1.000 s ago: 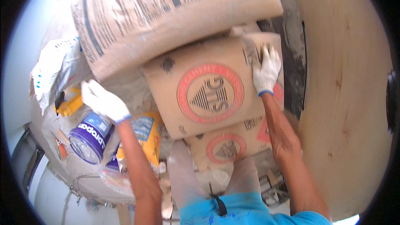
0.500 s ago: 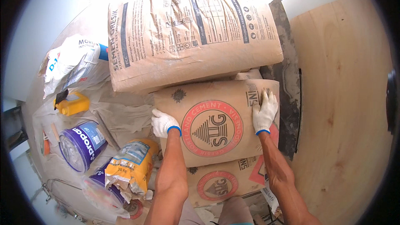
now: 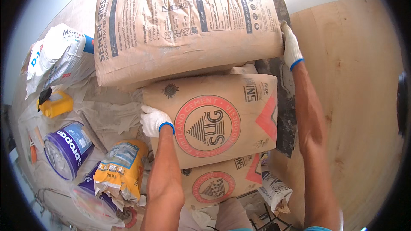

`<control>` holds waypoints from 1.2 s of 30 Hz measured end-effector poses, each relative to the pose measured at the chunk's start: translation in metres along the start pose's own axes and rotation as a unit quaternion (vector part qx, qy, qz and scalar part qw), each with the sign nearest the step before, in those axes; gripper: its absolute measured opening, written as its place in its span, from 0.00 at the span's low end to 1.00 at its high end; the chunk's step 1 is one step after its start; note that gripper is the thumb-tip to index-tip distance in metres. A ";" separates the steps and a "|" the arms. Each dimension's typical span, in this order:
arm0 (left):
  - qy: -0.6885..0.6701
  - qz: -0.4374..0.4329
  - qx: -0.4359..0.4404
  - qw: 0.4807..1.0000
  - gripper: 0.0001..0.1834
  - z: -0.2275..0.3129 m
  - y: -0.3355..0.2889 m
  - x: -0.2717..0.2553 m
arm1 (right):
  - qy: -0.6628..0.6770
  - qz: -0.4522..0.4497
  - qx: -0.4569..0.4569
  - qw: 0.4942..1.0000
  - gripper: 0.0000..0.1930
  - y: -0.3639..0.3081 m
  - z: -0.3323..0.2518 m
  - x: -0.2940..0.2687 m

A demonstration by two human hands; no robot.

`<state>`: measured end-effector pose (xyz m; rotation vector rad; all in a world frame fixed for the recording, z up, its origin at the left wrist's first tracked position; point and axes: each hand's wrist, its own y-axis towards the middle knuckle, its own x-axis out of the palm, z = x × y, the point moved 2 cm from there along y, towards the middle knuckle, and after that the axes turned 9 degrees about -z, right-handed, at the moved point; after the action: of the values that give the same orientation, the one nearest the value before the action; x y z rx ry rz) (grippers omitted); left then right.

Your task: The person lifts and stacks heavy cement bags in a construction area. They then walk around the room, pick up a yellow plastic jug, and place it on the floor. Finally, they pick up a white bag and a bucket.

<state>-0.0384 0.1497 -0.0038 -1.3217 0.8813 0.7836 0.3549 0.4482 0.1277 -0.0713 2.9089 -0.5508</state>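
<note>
Three brown paper cement bags lie in front of me. The middle bag [image 3: 252, 119] bears a red ring emblem, and my left hand [image 3: 156, 121], in a white knit glove, has its fingers curled at that bag's left edge. The large far bag [image 3: 188, 55] lies higher, with creased paper and dark print. My right hand [image 3: 292, 46], gloved the same way, is at the right end of this far bag, its fingers bent against the end; the fingertips are partly hidden. Nearest my legs is the third bag [image 3: 239, 179], partly under the middle one.
To the left are a white mortar sack [image 3: 60, 60], a yellow jerrycan [image 3: 58, 105], a purple paint bucket [image 3: 68, 149] and a torn yellow sack [image 3: 122, 167]. A wooden panel [image 3: 346, 94] runs along the right. A crumpled white sack [image 3: 274, 190] sits by my legs.
My right hand has left the middle bag's upper right and moved away from me to the far bag's right end. My left hand stays at the middle bag's left edge. The view has shifted slightly.
</note>
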 end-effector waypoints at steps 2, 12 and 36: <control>0.005 -0.005 -0.001 1.000 0.39 -0.001 0.002 0.001 | -0.043 0.006 0.031 0.999 0.35 0.018 -0.007 0.006; 0.002 -0.014 -0.009 1.000 0.38 0.000 0.006 0.006 | 0.030 -0.044 0.107 0.993 0.34 0.039 -0.006 0.011; 0.000 -0.007 -0.008 1.000 0.36 0.002 0.003 0.003 | -0.044 0.108 0.088 0.989 0.30 -0.015 0.039 -0.001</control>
<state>-0.0395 0.1524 -0.0074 -1.3405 0.8670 0.7801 0.3630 0.4206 0.0972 0.2325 2.7232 -0.7399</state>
